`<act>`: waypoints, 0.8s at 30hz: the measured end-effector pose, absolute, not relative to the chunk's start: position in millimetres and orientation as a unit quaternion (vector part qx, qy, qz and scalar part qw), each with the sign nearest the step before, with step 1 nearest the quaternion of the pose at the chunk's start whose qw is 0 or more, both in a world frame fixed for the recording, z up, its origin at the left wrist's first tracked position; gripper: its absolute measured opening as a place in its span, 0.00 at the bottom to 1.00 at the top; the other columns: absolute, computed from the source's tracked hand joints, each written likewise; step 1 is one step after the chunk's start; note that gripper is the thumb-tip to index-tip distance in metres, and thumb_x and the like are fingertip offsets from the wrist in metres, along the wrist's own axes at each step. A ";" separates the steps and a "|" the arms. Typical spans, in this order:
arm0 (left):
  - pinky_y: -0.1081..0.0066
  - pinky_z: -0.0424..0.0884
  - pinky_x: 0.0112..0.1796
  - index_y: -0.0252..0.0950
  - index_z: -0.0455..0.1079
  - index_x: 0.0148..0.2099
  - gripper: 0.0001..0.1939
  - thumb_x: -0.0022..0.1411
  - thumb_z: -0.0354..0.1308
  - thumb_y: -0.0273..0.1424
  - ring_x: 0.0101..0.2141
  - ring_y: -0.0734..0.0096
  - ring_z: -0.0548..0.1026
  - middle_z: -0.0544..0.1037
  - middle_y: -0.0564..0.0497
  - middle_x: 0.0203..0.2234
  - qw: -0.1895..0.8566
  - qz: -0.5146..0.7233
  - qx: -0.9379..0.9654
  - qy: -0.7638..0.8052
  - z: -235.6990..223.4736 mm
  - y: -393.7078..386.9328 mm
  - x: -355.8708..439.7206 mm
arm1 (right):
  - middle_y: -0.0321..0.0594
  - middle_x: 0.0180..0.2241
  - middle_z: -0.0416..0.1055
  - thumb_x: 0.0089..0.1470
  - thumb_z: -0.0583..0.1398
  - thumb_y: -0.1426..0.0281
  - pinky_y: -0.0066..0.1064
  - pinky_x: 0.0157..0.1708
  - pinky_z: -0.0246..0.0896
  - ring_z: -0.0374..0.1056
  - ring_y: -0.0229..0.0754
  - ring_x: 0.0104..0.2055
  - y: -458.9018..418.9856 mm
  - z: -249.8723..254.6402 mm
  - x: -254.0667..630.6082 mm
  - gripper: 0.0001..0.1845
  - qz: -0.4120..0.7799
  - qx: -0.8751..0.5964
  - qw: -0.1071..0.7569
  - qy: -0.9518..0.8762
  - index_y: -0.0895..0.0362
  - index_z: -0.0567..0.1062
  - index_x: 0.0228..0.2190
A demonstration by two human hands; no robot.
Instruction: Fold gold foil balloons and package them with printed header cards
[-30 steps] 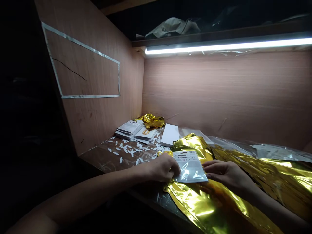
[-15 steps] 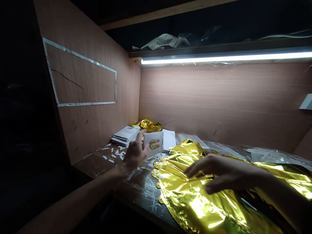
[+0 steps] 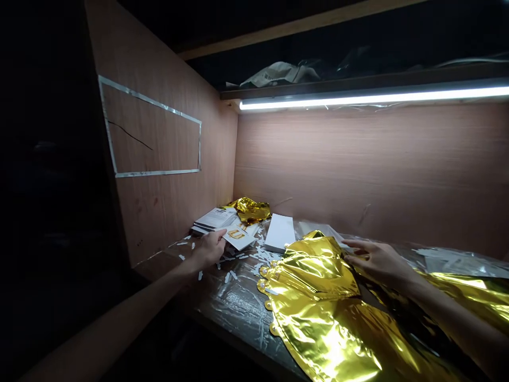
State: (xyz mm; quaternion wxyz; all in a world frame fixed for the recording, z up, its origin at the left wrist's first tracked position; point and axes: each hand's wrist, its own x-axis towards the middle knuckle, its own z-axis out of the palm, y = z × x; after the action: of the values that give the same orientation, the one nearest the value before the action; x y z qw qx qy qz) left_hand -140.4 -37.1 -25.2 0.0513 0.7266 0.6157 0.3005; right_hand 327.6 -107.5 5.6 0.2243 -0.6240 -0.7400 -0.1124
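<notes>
Card (image 3: 238, 237) printed with a gold U shape lies on the pile, with your left hand (image 3: 209, 249) at its near edge; from this angle, you can't quite tell whether you're pinching it or only resting on it. Your right hand (image 3: 377, 262) is open, just at the far side of the gold foil balloon (image 3: 314, 313) spread over the plastic-covered bench (image 3: 234, 307). For now, your work sits at the card and the foil, and either can be reached without moving anything else.

Beyond the card, the stack of printed packets (image 3: 214, 218) shows nothing of what's inside. The white carton (image 3: 279, 233) lies flat, with its contents hidden. White paper scraps (image 3: 260, 253) are strewn around your left hand, and crumpled gold foil (image 3: 248, 210) sits against the back.
</notes>
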 end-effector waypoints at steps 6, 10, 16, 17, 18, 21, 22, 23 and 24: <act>0.69 0.70 0.41 0.39 0.78 0.53 0.18 0.72 0.48 0.33 0.38 0.59 0.81 0.83 0.42 0.37 0.003 0.196 0.783 0.590 -24.2 -33.1 -133.1 | 0.45 0.55 0.77 0.58 0.59 0.59 0.47 0.55 0.68 0.74 0.57 0.55 -118.5 -6.5 310.0 0.27 -0.132 -0.586 0.226 -0.767 0.54 0.77 0.57; 0.64 0.71 0.40 0.39 0.79 0.53 0.18 0.69 0.50 0.31 0.40 0.52 0.81 0.82 0.37 0.39 -0.035 0.129 0.780 0.612 -18.1 -12.5 -128.3 | 0.43 0.55 0.76 0.58 0.59 0.59 0.47 0.56 0.68 0.74 0.55 0.56 -125.1 -14.6 304.6 0.26 -0.101 -0.579 0.205 -0.782 0.51 0.77 0.57; 0.63 0.73 0.44 0.37 0.79 0.51 0.18 0.62 0.55 0.28 0.46 0.50 0.80 0.82 0.35 0.45 -0.038 0.053 0.782 0.620 -6.9 17.5 -119.1 | 0.41 0.56 0.76 0.59 0.59 0.58 0.51 0.59 0.65 0.71 0.56 0.59 -133.8 -32.6 298.8 0.26 -0.077 -0.564 0.171 -0.804 0.48 0.77 0.57; 0.63 0.73 0.44 0.36 0.79 0.50 0.17 0.62 0.55 0.28 0.46 0.50 0.80 0.82 0.35 0.45 -0.036 0.046 0.780 0.623 -5.0 21.0 -116.0 | 0.41 0.57 0.75 0.59 0.59 0.58 0.51 0.59 0.65 0.71 0.56 0.59 -134.5 -34.9 298.3 0.26 -0.076 -0.563 0.170 -0.805 0.47 0.77 0.58; 0.62 0.73 0.44 0.36 0.79 0.49 0.16 0.63 0.55 0.30 0.46 0.49 0.80 0.82 0.35 0.45 -0.034 0.041 0.777 0.627 -3.3 24.1 -112.6 | 0.41 0.57 0.76 0.59 0.59 0.58 0.52 0.59 0.66 0.71 0.57 0.59 -134.9 -36.9 298.0 0.26 -0.076 -0.561 0.169 -0.807 0.47 0.77 0.58; 0.61 0.73 0.44 0.35 0.79 0.48 0.18 0.67 0.52 0.38 0.47 0.48 0.80 0.82 0.35 0.46 -0.031 0.044 0.767 0.639 0.6 31.3 -102.1 | 0.40 0.55 0.76 0.59 0.60 0.57 0.54 0.58 0.67 0.72 0.58 0.58 -135.9 -40.0 296.9 0.26 -0.077 -0.556 0.171 -0.810 0.45 0.77 0.57; 0.61 0.73 0.45 0.35 0.79 0.48 0.21 0.68 0.51 0.42 0.47 0.48 0.79 0.81 0.35 0.47 -0.030 0.047 0.766 0.640 1.3 33.0 -99.3 | 0.41 0.55 0.77 0.59 0.60 0.57 0.54 0.58 0.67 0.72 0.58 0.58 -137.0 -40.0 295.9 0.26 -0.075 -0.555 0.172 -0.810 0.45 0.77 0.57; 0.60 0.73 0.45 0.35 0.79 0.48 0.23 0.68 0.50 0.46 0.48 0.48 0.79 0.81 0.35 0.47 -0.029 0.051 0.766 0.641 1.9 34.5 -97.0 | 0.42 0.55 0.77 0.59 0.59 0.57 0.54 0.58 0.67 0.72 0.59 0.58 -139.2 -39.4 294.3 0.25 -0.070 -0.555 0.169 -0.812 0.46 0.78 0.57; 0.60 0.73 0.46 0.36 0.78 0.49 0.25 0.68 0.49 0.48 0.48 0.48 0.79 0.81 0.35 0.48 -0.029 0.055 0.765 0.641 2.3 35.6 -95.3 | 0.43 0.55 0.77 0.60 0.59 0.57 0.53 0.58 0.67 0.72 0.58 0.58 -142.6 -38.4 292.2 0.25 -0.061 -0.555 0.164 -0.813 0.48 0.78 0.56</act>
State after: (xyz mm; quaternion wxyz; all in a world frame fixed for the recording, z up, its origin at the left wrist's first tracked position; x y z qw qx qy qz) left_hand -95.3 35.6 2.3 -0.0290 0.7653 0.6407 0.0549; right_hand 292.2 -142.6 -38.4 0.1641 -0.5549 -0.8133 -0.0609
